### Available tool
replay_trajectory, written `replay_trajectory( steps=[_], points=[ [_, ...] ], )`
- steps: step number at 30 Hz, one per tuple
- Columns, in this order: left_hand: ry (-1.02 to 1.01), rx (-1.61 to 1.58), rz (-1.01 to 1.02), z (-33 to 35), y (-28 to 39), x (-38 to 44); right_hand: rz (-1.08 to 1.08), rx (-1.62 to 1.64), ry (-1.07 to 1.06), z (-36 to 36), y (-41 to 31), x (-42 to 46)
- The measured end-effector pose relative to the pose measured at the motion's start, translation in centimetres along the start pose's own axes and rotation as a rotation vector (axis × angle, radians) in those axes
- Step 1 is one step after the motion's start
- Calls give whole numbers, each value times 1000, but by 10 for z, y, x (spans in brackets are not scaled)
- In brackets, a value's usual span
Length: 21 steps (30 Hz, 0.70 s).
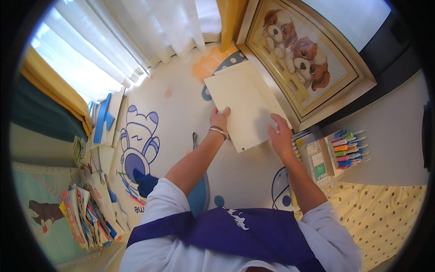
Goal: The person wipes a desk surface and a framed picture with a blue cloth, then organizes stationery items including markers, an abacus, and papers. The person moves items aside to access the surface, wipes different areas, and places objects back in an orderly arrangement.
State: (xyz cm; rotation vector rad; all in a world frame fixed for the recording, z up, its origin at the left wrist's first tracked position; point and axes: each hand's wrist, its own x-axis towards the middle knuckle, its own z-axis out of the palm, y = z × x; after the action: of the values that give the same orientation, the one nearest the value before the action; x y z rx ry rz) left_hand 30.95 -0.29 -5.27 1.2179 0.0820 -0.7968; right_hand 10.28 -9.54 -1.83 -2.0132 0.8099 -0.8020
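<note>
A flat white board with small dark holes lies over another pale panel, at the foot of a framed picture of two puppies. My left hand, with a bangle at the wrist, grips the board's left edge, thumb on top. My right hand is at the board's lower right edge, thumb and fingers apart; whether it touches the board cannot be told. Beneath is a pale mat printed with cartoon figures. A blue rounded object is partly hidden behind my left arm.
On the right, several colourful-handled brushes stand beside a box with a green label. At the left are a pile of books and papers, blue pieces, pens and a dark blue cloth. White curtains hang beyond.
</note>
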Motion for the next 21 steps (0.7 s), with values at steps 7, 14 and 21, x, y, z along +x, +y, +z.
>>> replay_trajectory(
  steps=[7,14,21],
  points=[
    [207,685,226,27,-41,51,-35,-14,61,-52,-46,-14],
    [219,1026,235,50,-31,29,-773,-725,554,-186,-137,102],
    [65,952,209,43,-34,28,-546,-1151,473,-236,-136,163]
  ],
)
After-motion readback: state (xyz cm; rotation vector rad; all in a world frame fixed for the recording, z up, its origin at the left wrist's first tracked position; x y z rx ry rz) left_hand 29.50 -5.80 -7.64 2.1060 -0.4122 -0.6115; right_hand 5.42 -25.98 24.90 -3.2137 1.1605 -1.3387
